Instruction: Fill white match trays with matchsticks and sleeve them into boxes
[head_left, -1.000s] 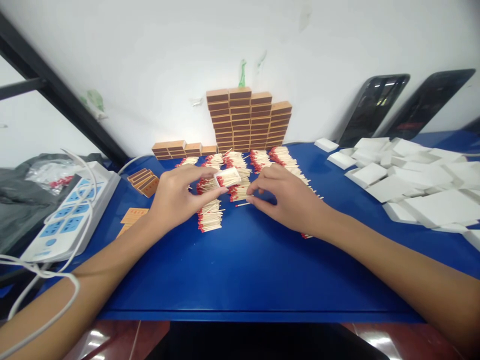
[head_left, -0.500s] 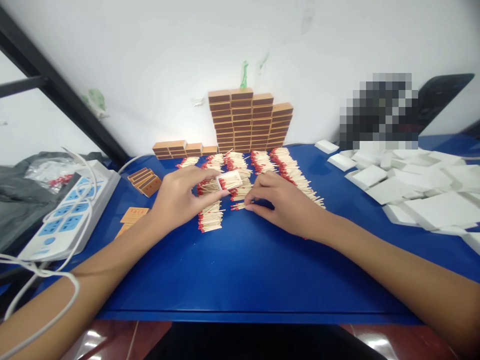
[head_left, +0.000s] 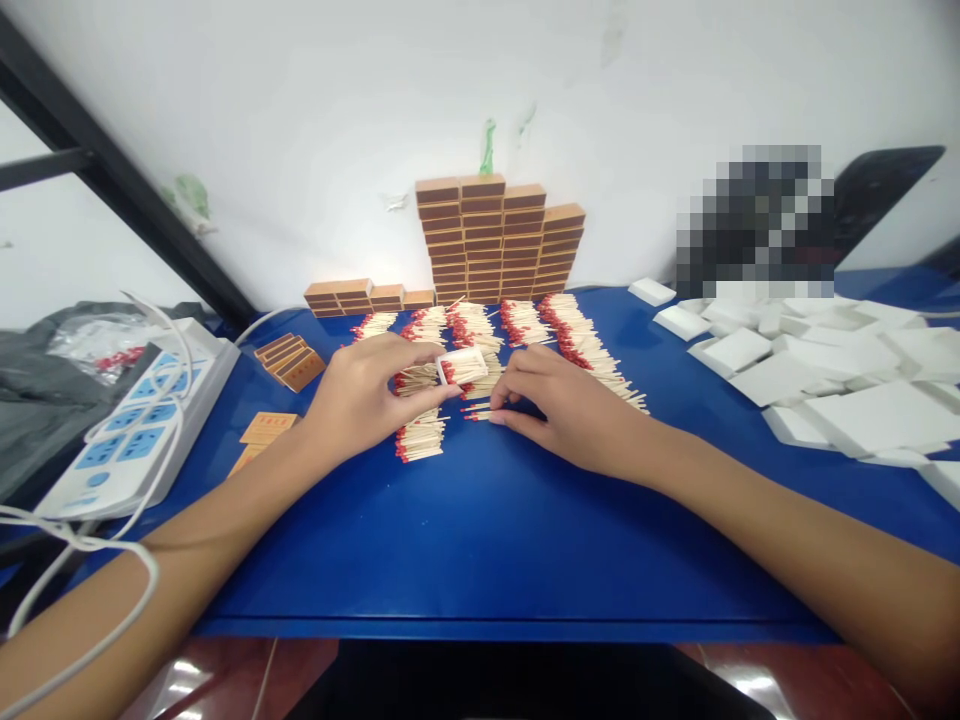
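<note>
The left hand pinches a small white tray between thumb and fingers, above the match rows; red-headed matches already lie in it. The right hand is apart from the left, its thumb and fingertips close together at the plain ends of a few loose matches on the blue table; I cannot tell whether they grip them. The step in hand looks like gathering matches beside a part-filled tray. Lifting those sticks calls, I judge, for a light pinch that keeps their heads lined up, with the tray held level.

Close around, matches lie in rows: one pile by the left thumb, another row partly hidden by the right hand, so reaching could scatter them. Behind stands a stack of matchboxes. Farther left are brown box covers and a power strip, whose white cable loops in front of the left forearm and might catch it. A heap of white trays lies well to the right.
</note>
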